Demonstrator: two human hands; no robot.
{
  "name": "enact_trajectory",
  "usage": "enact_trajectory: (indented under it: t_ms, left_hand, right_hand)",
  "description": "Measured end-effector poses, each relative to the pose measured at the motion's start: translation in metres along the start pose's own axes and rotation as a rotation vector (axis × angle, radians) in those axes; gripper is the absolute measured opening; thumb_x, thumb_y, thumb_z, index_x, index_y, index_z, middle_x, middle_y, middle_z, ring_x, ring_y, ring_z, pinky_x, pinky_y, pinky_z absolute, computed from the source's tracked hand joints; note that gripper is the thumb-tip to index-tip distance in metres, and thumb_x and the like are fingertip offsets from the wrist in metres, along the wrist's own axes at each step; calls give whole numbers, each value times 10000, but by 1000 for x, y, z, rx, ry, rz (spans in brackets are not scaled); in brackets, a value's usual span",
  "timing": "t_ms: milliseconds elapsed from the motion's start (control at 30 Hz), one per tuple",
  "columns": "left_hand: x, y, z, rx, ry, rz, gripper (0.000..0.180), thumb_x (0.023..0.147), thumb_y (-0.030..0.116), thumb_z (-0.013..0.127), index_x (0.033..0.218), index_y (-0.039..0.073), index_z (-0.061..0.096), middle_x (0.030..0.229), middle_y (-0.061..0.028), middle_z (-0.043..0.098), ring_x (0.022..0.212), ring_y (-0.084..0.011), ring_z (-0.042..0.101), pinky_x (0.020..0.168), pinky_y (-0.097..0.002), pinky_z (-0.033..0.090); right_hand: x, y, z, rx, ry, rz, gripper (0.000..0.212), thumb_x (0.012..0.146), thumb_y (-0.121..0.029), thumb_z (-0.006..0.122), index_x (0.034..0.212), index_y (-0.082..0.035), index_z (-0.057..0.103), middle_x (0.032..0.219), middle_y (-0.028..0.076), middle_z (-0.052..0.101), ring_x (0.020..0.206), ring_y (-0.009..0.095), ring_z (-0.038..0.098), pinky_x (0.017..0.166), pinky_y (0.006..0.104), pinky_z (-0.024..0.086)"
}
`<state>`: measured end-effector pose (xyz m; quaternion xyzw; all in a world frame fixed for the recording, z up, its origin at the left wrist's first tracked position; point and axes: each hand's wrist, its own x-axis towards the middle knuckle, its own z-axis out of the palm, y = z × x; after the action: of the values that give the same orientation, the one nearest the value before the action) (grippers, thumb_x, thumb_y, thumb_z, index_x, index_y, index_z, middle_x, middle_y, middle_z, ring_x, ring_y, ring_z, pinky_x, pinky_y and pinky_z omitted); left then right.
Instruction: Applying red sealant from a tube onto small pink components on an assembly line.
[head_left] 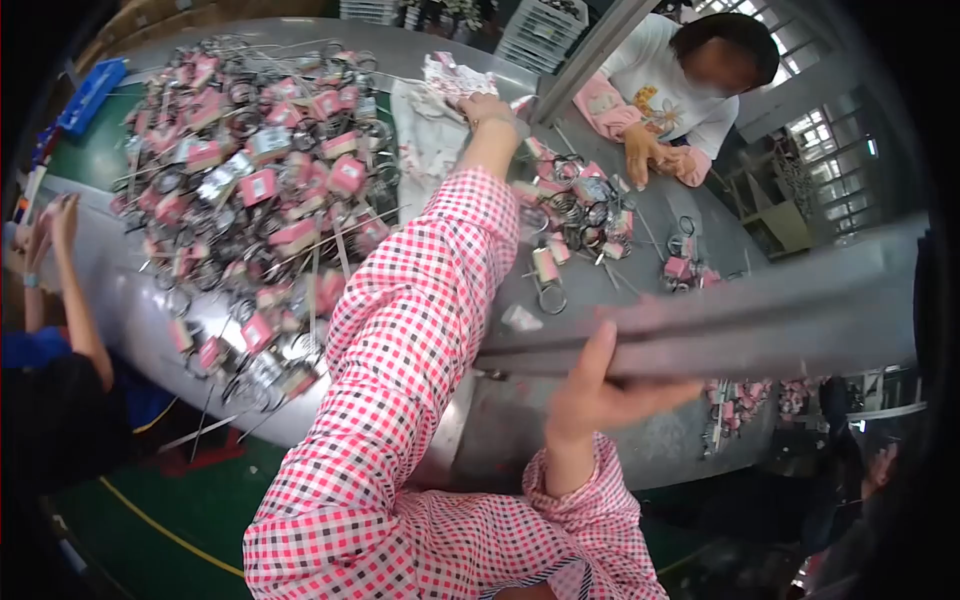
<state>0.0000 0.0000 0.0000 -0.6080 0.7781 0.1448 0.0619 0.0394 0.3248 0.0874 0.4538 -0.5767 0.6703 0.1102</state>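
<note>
My left arm, in a pink-and-black checked sleeve, reaches across the metal table. My left hand (490, 112) is closed at the edge of a crumpled white cloth with red stains (455, 78); its fingertips are partly hidden. Beneath lies a larger white cloth (425, 130). Closer to me, my right hand (605, 395) is slightly blurred, thumb raised and fingers stretched to the right. It is in front of a grey metal beam (760, 330), and I cannot tell whether it touches it. No object shows in that hand.
A big heap of pink-and-cream blocks with metal rings and rods (260, 190) covers the table's left side. A smaller heap (580, 205) lies right of my left arm. One person (650, 150) works across the table, another (65, 240) at left. A blue tray (92, 95) stands far left.
</note>
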Motion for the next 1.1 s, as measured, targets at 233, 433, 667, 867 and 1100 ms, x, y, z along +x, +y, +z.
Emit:
enact_trajectory:
  t_ms: [233, 433, 667, 867, 1100]
  left_hand:
    - [102, 35, 30, -141, 450, 83, 298, 849, 191, 364, 1100, 131, 513, 1139, -43, 496, 1055, -221, 441, 817, -464, 310]
    - [153, 45, 39, -99, 473, 135, 288, 846, 194, 359, 1027, 129, 573, 1075, -46, 550, 1049, -238, 458, 817, -446, 308]
    - [146, 31, -9, 58, 683, -16, 290, 832, 206, 402, 1031, 114, 591, 1204, -77, 435, 1140, -229, 345, 857, -443, 277]
    - [182, -42, -15, -345, 319, -408, 418, 774, 384, 481, 1119, 156, 540, 1279, -87, 351, 1197, -243, 291, 894, -411, 284]
    - [176, -55, -7, -218, 519, -316, 344, 744, 324, 525, 1034, 149, 583, 1139, -60, 478, 1082, -204, 394, 855, -407, 289]
  right_hand:
    - [4, -3, 13, -191, -98, -15, 577, 711, -158, 485, 1200, 12, 231, 1081, 232, 405, 678, 218, 497, 667, 328, 433]
    - [1, -6, 28, -101, 229, -96, 638, 702, -224, 449, 1246, -5, 198, 1089, 242, 363, 634, 199, 480, 636, 308, 415]
    - [6, -26, 5, -68, -102, 591, 581, 650, -123, 631, 1122, 0, 317, 984, 179, 442, 910, 265, 495, 779, 360, 423]
    - [5, -5, 5, 231, -81, 202, 546, 606, -112, 641, 1055, 18, 359, 934, 134, 447, 842, 259, 521, 779, 380, 415]
    - [36, -24, -30, 164, -457, 645, 535, 730, -169, 619, 1126, 17, 312, 1015, 181, 518, 922, 192, 529, 818, 292, 421]
